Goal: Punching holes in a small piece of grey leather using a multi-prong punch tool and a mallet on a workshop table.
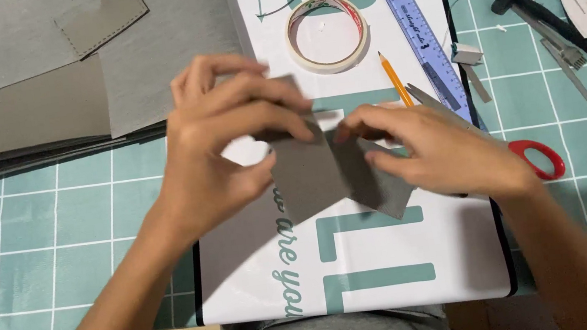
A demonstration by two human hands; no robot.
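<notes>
My left hand (220, 140) pinches the top of a small grey piece of leather-like material (310, 178), thumb at its left edge and fingers curled over its upper corner. My right hand (433, 148) grips a second grey piece (386, 187) that overlaps the first on its right side. Both pieces are held together just above a white mat with teal lettering (395, 264). The upper edges of the pieces are hidden by my fingers.
A roll of white tape (328, 34), a blue ruler (419, 30) and a yellow pencil (395, 78) lie on the mat behind my hands. Red-handled scissors (542, 157) sit right of my right hand. Grey sheets (38, 92) are stacked at the far left; dark tools (559, 20) lie far right.
</notes>
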